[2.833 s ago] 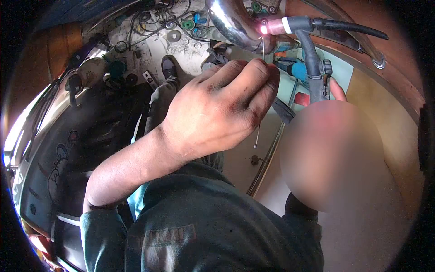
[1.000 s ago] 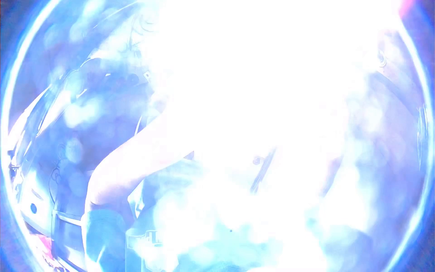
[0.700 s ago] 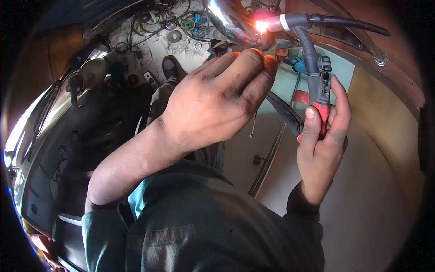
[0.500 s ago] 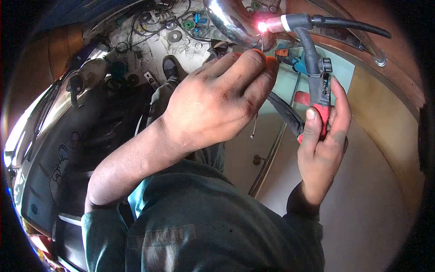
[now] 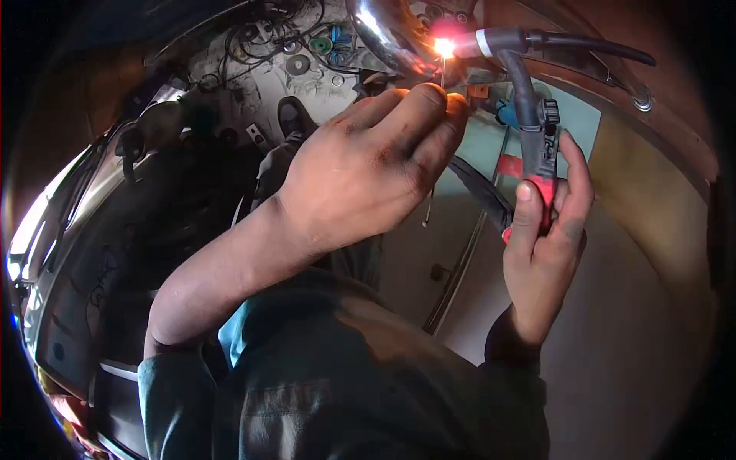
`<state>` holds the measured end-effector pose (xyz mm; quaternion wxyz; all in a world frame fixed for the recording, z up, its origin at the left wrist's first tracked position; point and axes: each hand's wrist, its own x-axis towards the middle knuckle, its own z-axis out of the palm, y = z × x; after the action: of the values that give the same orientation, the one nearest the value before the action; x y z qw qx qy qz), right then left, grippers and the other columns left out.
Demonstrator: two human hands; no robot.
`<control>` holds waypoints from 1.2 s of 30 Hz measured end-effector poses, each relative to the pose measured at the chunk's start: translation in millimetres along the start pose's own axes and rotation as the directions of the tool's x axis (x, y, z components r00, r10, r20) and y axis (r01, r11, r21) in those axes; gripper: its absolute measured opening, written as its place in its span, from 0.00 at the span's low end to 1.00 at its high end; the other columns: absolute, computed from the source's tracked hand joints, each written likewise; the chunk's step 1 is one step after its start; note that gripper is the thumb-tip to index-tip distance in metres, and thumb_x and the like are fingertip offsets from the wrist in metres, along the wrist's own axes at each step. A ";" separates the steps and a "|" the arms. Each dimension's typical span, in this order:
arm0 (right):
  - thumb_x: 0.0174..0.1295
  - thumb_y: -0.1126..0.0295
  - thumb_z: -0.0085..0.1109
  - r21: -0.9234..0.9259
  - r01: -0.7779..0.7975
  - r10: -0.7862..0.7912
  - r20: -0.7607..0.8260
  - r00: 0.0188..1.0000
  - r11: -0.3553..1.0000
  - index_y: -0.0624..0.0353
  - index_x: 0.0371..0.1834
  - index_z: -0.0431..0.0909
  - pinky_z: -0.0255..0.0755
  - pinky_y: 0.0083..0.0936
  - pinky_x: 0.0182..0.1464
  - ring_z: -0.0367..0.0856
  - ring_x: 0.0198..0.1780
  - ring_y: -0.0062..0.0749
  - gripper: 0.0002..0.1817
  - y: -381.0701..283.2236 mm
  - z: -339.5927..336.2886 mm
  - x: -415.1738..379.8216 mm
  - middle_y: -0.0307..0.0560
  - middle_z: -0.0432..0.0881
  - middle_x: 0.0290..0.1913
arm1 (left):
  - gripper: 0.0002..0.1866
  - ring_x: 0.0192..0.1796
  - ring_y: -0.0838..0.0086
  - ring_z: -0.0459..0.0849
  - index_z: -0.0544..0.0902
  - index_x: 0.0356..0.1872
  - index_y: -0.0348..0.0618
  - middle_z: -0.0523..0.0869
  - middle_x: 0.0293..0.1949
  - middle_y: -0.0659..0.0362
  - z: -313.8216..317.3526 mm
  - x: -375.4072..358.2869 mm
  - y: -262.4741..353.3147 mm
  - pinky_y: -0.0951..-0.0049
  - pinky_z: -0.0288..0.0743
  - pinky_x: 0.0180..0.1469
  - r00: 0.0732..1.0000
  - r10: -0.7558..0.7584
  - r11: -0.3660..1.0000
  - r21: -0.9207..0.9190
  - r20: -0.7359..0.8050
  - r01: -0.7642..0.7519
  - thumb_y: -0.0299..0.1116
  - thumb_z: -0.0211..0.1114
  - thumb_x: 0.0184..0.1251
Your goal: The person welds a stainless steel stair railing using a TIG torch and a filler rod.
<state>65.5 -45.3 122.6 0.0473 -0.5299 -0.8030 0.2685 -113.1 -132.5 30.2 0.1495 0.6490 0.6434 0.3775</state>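
Observation:
A thin metal rod (image 5: 443, 75) is pinched in the closed fingers of my left hand (image 5: 368, 165), its tip at a bright glow on the underside of a shiny curved metal pipe (image 5: 383, 32). The rod's lower end shows below the hand. My right hand (image 5: 548, 230) is wrapped round the red and black handle of a welding torch (image 5: 527, 103). The torch head lies level, its nozzle pointing left at the glow. A black cable runs from the head to the right.
Grinding discs (image 5: 297, 64), cables and a blue tool (image 5: 336, 54) lie on the dusty floor at the top. A shoe (image 5: 291, 115) stands below them. A brown panel (image 5: 652, 46) curves along the upper right, and dark panels (image 5: 77, 307) fill the left.
The glow has turned from pink to brighter orange-white, and the surroundings look darker. Both hands have hardly moved and keep their holds.

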 end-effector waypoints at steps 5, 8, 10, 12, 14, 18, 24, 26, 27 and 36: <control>0.77 0.70 0.51 -0.007 0.096 -0.096 -0.007 0.995 0.995 0.54 0.77 0.60 0.74 0.19 0.43 0.79 0.42 0.21 0.27 9.2 4.6 4.6 0.45 0.86 0.44 | 0.31 0.47 0.59 0.86 0.78 0.66 0.38 0.82 0.52 0.50 0.7 3.1 -1.1 0.67 0.85 0.48 1.000 -0.030 0.999 -0.012 -0.007 0.030 0.19 0.67 0.57; 0.76 0.72 0.52 0.071 0.093 -0.090 -0.039 0.995 0.993 0.54 0.77 0.59 0.74 0.22 0.49 0.80 0.42 0.23 0.28 5.8 6.1 1.7 0.46 0.86 0.42 | 0.31 0.43 0.64 0.85 0.78 0.66 0.40 0.81 0.49 0.54 4.6 1.0 -5.8 0.70 0.84 0.44 1.000 0.012 0.998 0.067 -0.029 -0.010 0.24 0.67 0.56; 0.75 0.73 0.54 0.203 0.109 -0.090 -0.103 0.991 0.973 0.54 0.77 0.59 0.74 0.23 0.51 0.80 0.42 0.23 0.29 9.4 10.9 -0.1 0.46 0.86 0.41 | 0.32 0.41 0.64 0.85 0.76 0.69 0.43 0.81 0.47 0.55 5.4 -1.8 -8.4 0.68 0.85 0.42 0.999 -0.003 0.998 0.062 -0.034 0.005 0.25 0.68 0.58; 0.75 0.72 0.54 0.297 0.035 -0.003 -0.107 0.994 0.954 0.54 0.78 0.58 0.74 0.22 0.50 0.80 0.42 0.23 0.30 4.3 10.2 -6.4 0.44 0.85 0.43 | 0.30 0.42 0.62 0.86 0.76 0.69 0.44 0.83 0.46 0.54 4.4 3.1 -7.6 0.65 0.85 0.41 1.000 0.004 0.999 0.049 -0.024 -0.002 0.24 0.67 0.63; 0.75 0.72 0.55 0.450 0.065 0.017 -0.176 0.984 0.891 0.54 0.78 0.57 0.74 0.22 0.49 0.79 0.41 0.23 0.31 11.4 23.4 -14.3 0.41 0.82 0.44 | 0.30 0.42 0.62 0.87 0.74 0.71 0.42 0.83 0.45 0.52 2.7 -1.3 -3.5 0.66 0.84 0.43 0.997 -0.066 0.998 0.000 -0.029 0.066 0.22 0.66 0.67; 0.77 0.67 0.53 0.695 -0.128 0.219 -0.043 0.975 0.707 0.55 0.77 0.58 0.70 0.14 0.27 0.71 0.26 0.12 0.28 8.1 41.2 -39.9 0.34 0.77 0.35 | 0.15 0.41 0.72 0.82 0.77 0.55 0.32 0.81 0.42 0.51 22.8 -56.1 -17.9 0.73 0.79 0.43 0.931 -0.172 0.925 -0.379 -0.323 0.039 0.21 0.63 0.69; 0.71 0.55 0.59 0.836 -0.273 0.386 0.081 0.919 0.475 0.58 0.51 0.77 0.75 0.39 0.41 0.82 0.37 0.46 0.18 -0.6 72.8 -85.3 0.52 0.81 0.38 | 0.13 0.42 0.63 0.80 0.76 0.47 0.34 0.80 0.43 0.51 37.9 -114.3 10.1 0.63 0.74 0.50 0.955 -0.161 0.715 -0.638 0.248 0.286 0.34 0.63 0.70; 0.72 0.54 0.58 0.832 -0.267 0.371 0.081 0.925 0.485 0.60 0.50 0.77 0.76 0.39 0.42 0.82 0.39 0.48 0.19 -7.1 62.3 -94.3 0.54 0.80 0.38 | 0.13 0.43 0.63 0.79 0.77 0.47 0.35 0.79 0.44 0.52 48.3 -119.3 14.8 0.63 0.73 0.51 0.900 -0.030 0.544 -0.749 0.434 0.379 0.33 0.64 0.69; 0.72 0.54 0.57 0.817 -0.245 0.362 0.048 0.931 0.522 0.61 0.49 0.77 0.76 0.40 0.42 0.82 0.39 0.49 0.19 -10.8 56.3 -99.2 0.55 0.79 0.39 | 0.12 0.45 0.64 0.78 0.77 0.49 0.36 0.79 0.44 0.54 50.4 -120.1 12.6 0.64 0.72 0.53 0.843 0.062 0.449 -0.769 0.535 0.455 0.30 0.64 0.68; 0.69 0.54 0.61 0.854 -0.096 0.291 -0.067 0.954 0.511 0.61 0.52 0.77 0.78 0.41 0.47 0.83 0.43 0.44 0.21 23.9 67.9 -115.3 0.50 0.82 0.39 | 0.24 0.59 0.72 0.76 0.72 0.62 0.39 0.77 0.58 0.56 36.7 -107.9 57.2 0.70 0.70 0.62 0.630 -0.050 0.271 -0.596 0.775 0.756 0.16 0.64 0.65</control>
<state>110.8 -165.3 77.3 0.3474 -0.5518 -0.4997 0.5702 -34.6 -231.4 12.3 0.7729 0.3367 0.3957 0.3643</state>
